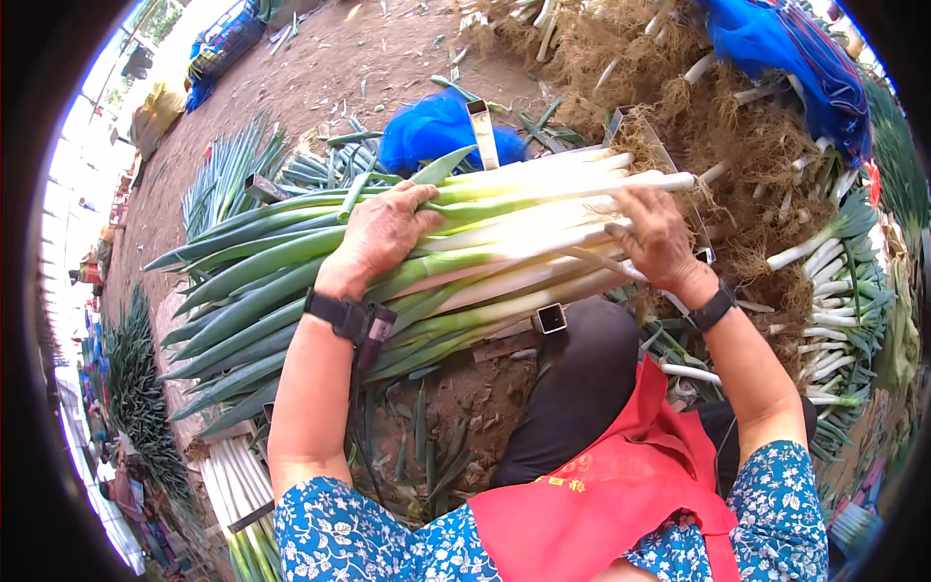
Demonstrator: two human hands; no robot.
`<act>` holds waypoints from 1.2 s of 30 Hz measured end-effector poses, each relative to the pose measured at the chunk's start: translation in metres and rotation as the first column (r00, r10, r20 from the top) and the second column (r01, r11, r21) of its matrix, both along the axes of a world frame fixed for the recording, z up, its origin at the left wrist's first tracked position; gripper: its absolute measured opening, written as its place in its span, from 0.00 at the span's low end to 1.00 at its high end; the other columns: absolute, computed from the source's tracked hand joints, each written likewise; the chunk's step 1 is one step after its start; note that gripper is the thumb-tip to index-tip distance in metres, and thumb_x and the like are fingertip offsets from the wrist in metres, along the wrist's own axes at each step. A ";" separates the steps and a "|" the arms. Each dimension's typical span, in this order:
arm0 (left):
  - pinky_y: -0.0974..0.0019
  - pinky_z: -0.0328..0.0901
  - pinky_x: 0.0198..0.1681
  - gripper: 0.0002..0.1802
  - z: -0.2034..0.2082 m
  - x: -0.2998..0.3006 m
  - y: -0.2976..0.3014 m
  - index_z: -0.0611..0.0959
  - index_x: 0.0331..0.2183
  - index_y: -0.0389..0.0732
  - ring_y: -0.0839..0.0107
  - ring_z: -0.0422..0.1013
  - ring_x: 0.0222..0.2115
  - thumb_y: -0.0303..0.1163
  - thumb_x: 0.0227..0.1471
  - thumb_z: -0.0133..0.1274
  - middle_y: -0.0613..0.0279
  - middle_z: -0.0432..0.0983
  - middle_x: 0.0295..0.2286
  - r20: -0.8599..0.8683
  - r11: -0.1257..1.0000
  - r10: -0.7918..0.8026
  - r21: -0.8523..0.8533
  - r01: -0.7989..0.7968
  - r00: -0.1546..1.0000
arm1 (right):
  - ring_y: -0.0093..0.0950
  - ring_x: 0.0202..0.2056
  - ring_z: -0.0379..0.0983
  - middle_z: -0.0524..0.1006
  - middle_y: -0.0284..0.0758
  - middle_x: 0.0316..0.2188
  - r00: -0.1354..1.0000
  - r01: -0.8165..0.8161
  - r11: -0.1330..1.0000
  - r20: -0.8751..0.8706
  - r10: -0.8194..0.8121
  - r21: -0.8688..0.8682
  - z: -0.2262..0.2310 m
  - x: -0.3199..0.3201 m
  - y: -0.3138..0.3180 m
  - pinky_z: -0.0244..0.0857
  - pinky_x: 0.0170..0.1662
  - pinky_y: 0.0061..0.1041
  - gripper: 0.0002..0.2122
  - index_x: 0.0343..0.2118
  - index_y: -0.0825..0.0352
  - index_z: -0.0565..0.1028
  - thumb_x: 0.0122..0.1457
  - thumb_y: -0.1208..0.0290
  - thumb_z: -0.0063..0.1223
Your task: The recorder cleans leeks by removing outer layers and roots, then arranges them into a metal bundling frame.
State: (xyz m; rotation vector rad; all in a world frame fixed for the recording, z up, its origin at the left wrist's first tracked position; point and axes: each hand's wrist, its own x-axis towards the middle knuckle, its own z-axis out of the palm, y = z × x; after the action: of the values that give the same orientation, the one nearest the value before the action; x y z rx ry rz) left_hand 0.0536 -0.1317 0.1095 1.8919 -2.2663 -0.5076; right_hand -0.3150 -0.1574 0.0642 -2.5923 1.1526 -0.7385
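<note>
A thick layer of long green onions (485, 238) lies across a metal frame in front of me, green leaves to the left and white ends to the right. My left hand (388, 233) rests on top where green turns to white, its fingers curled over the upper stalks. At the white ends, my right hand (658, 235) has its fingers bent round several stalks. Its fingertips are partly hidden among them. One square post of the metal frame (482, 134) rises behind the stalks, and another post end (551, 318) shows near my knee.
Blue netting (412, 136) lies behind the frame. A large heap of rooted onions (737, 136) fills the far right, partly under a blue cloth (795, 68). Stacked onions (832, 320) lie at right, a white-stalked bundle (238, 480) at lower left. Loose leaves (427, 436) litter the soil.
</note>
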 end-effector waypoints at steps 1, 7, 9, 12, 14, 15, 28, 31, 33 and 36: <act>0.55 0.65 0.52 0.26 -0.005 0.006 -0.008 0.78 0.52 0.44 0.53 0.71 0.49 0.43 0.52 0.57 0.56 0.73 0.51 -0.045 0.999 -0.011 0.044 0.013 0.999 | 0.43 0.50 0.67 0.72 0.45 0.46 0.999 -0.043 0.994 -0.005 0.043 -0.097 -0.017 -0.004 0.004 0.62 0.54 0.39 0.22 0.49 0.69 0.73 0.50 0.71 0.63; 0.54 0.64 0.53 0.25 0.005 -0.014 0.002 0.76 0.50 0.37 0.50 0.69 0.50 0.34 0.50 0.60 0.45 0.71 0.51 0.018 0.907 0.018 -0.420 -0.009 1.000 | 0.42 0.46 0.69 0.74 0.41 0.40 0.999 0.023 0.996 -0.034 -0.020 0.083 -0.034 0.004 -0.003 0.64 0.50 0.38 0.19 0.45 0.66 0.77 0.47 0.78 0.63; 0.53 0.64 0.53 0.24 0.016 -0.025 0.023 0.77 0.49 0.37 0.51 0.69 0.50 0.30 0.49 0.60 0.46 0.71 0.50 -0.042 0.859 -0.040 -0.512 0.013 0.998 | 0.41 0.40 0.71 0.75 0.40 0.35 0.998 -0.060 0.998 -0.022 0.060 0.023 -0.020 0.004 -0.010 0.65 0.45 0.38 0.17 0.43 0.67 0.78 0.47 0.80 0.61; 0.55 0.64 0.52 0.25 0.024 -0.017 0.064 0.77 0.49 0.37 0.52 0.70 0.49 0.31 0.48 0.61 0.47 0.74 0.47 -0.123 0.960 0.056 -0.265 -0.087 0.991 | 0.40 0.37 0.72 0.74 0.39 0.33 0.991 -0.133 0.990 0.036 0.132 0.039 0.022 0.002 0.009 0.66 0.42 0.36 0.15 0.41 0.68 0.77 0.48 0.80 0.61; 0.56 0.65 0.52 0.25 0.024 -0.007 0.085 0.77 0.48 0.37 0.52 0.71 0.48 0.32 0.47 0.62 0.47 0.77 0.44 -0.138 0.988 -0.024 -0.152 0.003 0.990 | 0.40 0.37 0.72 0.75 0.40 0.34 0.978 -0.157 0.985 0.149 0.145 0.072 0.019 -0.004 0.016 0.66 0.41 0.37 0.13 0.41 0.69 0.77 0.50 0.80 0.59; 0.56 0.66 0.49 0.23 0.019 -0.003 0.091 0.78 0.46 0.37 0.52 0.73 0.44 0.29 0.46 0.60 0.48 0.78 0.41 0.059 0.951 -0.099 -0.289 0.112 0.993 | 0.40 0.37 0.72 0.75 0.40 0.34 0.969 -0.173 0.980 0.196 0.153 0.093 0.011 -0.009 0.016 0.66 0.41 0.38 0.13 0.41 0.69 0.77 0.51 0.79 0.59; 0.56 0.66 0.43 0.20 0.123 -0.004 0.121 0.82 0.42 0.41 0.54 0.73 0.38 0.21 0.43 0.59 0.54 0.78 0.36 0.374 0.889 -0.007 -0.422 0.177 0.927 | 0.43 0.44 0.73 0.75 0.41 0.40 0.998 -0.049 0.973 -0.014 0.053 0.224 -0.004 -0.004 0.043 0.69 0.47 0.37 0.20 0.48 0.66 0.73 0.50 0.78 0.56; 0.54 0.66 0.40 0.19 0.101 -0.007 0.127 0.80 0.41 0.40 0.53 0.73 0.35 0.21 0.42 0.58 0.53 0.77 0.33 0.317 0.940 -0.088 -0.288 0.184 0.944 | 0.42 0.43 0.74 0.76 0.39 0.37 0.983 0.088 0.990 -0.169 -0.068 0.109 -0.035 -0.001 0.047 0.70 0.47 0.37 0.14 0.43 0.66 0.74 0.50 0.78 0.53; 0.54 0.66 0.40 0.19 0.082 -0.017 0.134 0.80 0.41 0.41 0.53 0.73 0.35 0.22 0.43 0.58 0.53 0.76 0.31 0.295 0.964 -0.082 -0.220 0.151 0.952 | 0.42 0.42 0.74 0.76 0.39 0.37 0.961 0.128 0.988 -0.258 -0.102 0.085 -0.054 -0.011 0.039 0.70 0.46 0.38 0.11 0.39 0.65 0.74 0.51 0.78 0.52; 0.54 0.67 0.38 0.21 0.057 -0.009 0.146 0.80 0.43 0.42 0.53 0.73 0.34 0.23 0.43 0.59 0.54 0.75 0.30 0.187 0.977 -0.034 -0.202 0.073 0.982 | 0.39 0.41 0.75 0.77 0.39 0.34 0.909 0.131 0.987 -0.408 -0.084 0.089 -0.057 -0.018 0.016 0.71 0.43 0.38 0.06 0.34 0.63 0.74 0.53 0.77 0.48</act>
State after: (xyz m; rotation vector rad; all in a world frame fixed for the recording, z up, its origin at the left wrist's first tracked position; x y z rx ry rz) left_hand 0.0443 0.0143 0.1664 1.8446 -2.3801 -0.0987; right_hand -0.3328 -0.1413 0.0068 -2.6713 1.4115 -0.1410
